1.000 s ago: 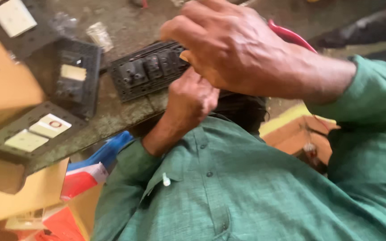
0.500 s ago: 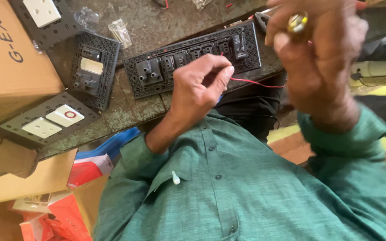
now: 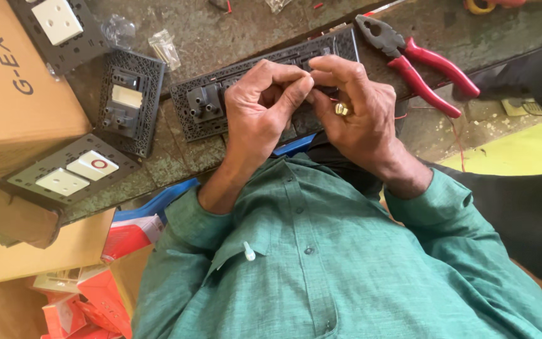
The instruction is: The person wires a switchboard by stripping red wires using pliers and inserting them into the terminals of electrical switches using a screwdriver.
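Far left: cardboard box [image 3: 14, 94]; beside it a switch plate with two white rockers [image 3: 70, 174] and a small dark socket plate [image 3: 127, 110]. Centre: long black switch panel [image 3: 205, 107] lies flat on the workbench [image 3: 221, 31]. Left hand [image 3: 261, 116] and right hand [image 3: 359, 113] over it, fingertips pinched together; pinched item too small to identify. Right: red-handled pliers [image 3: 418, 66], untouched.

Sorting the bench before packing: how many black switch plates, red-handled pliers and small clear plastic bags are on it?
Black switch plates: 4
Red-handled pliers: 1
Small clear plastic bags: 2
Total: 7
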